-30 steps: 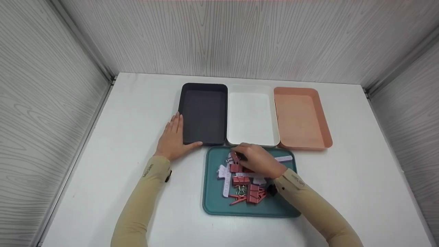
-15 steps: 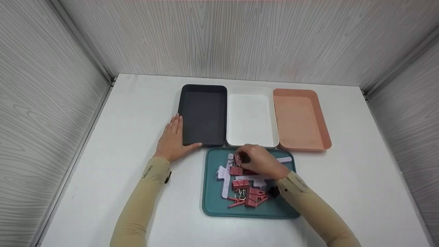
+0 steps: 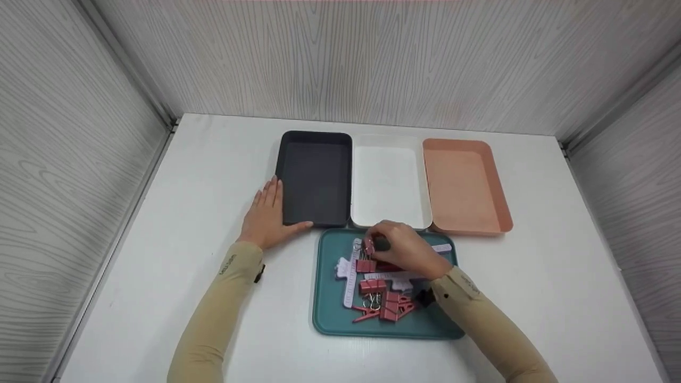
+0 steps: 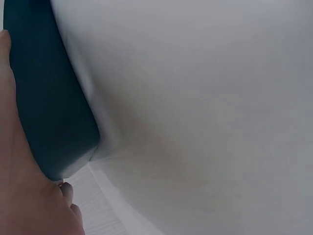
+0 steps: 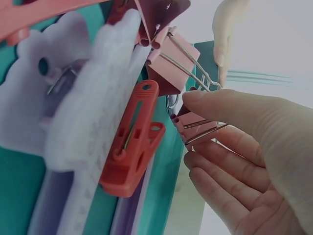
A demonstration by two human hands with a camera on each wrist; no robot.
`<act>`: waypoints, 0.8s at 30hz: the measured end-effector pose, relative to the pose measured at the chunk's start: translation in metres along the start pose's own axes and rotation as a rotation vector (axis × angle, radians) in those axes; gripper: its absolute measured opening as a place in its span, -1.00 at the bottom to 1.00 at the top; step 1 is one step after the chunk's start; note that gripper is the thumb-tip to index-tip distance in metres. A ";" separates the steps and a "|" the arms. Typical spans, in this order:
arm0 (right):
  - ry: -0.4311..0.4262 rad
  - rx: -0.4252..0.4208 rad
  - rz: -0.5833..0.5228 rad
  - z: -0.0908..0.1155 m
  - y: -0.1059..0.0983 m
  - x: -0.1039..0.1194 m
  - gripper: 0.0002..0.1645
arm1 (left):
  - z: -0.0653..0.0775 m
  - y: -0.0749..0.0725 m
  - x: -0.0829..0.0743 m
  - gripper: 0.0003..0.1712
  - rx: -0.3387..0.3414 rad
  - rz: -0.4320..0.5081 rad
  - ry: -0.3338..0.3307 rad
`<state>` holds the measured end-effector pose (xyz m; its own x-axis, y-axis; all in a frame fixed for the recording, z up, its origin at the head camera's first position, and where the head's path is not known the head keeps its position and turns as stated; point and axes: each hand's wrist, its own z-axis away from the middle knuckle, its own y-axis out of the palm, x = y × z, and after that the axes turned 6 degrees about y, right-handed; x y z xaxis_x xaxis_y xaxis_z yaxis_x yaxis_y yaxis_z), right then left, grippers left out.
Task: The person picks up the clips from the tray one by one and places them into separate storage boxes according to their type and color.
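My right hand [image 3: 407,249] pinches a small pinkish-red binder clip [image 5: 198,125] between thumb and fingers, over the back of the green tray [image 3: 330,319]. Right beside it in the right wrist view is another pinkish-red binder clip [image 5: 168,66] with its wire handles toward my thumb. A red clothespin [image 5: 132,142] lies close by, along with a pale lilac ruler-like piece with a scalloped clip [image 5: 73,112]. My left hand [image 3: 263,218] lies with straight fingers along the left side of the dark tray [image 3: 280,154], its thumb at the front corner.
Behind the green tray, a white tray [image 3: 392,223] and an orange tray [image 3: 503,197] stand in a row with the dark one. More binder clips [image 3: 390,306], a clothespin [image 3: 366,314] and lilac ruler pieces [image 3: 350,287] lie in the green tray. Wood-grain walls [image 3: 340,64] enclose the table.
My right hand has shifted slightly right at the back of the green tray, and the binder clip in its fingers shows more upright. The front binder clip has turned slightly. My left hand stays put.
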<state>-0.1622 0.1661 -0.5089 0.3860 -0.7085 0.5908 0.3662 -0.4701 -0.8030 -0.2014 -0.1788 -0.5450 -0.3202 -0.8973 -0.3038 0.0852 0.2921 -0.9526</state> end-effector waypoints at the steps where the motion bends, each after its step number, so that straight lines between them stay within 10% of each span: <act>1: 0.000 -0.003 0.000 0.000 0.000 0.000 -0.63 | 0.000 -0.001 0.000 0.53 0.007 -0.004 -0.004; 24: -0.070 -0.127 -0.009 -0.006 -0.021 0.018 -0.49 | 0.000 -0.001 0.006 0.52 0.008 -0.050 0.013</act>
<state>-0.1677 0.1601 -0.4824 0.4425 -0.6677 0.5987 0.2615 -0.5425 -0.7983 -0.2036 -0.1845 -0.5461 -0.3360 -0.9064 -0.2560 0.0763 0.2447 -0.9666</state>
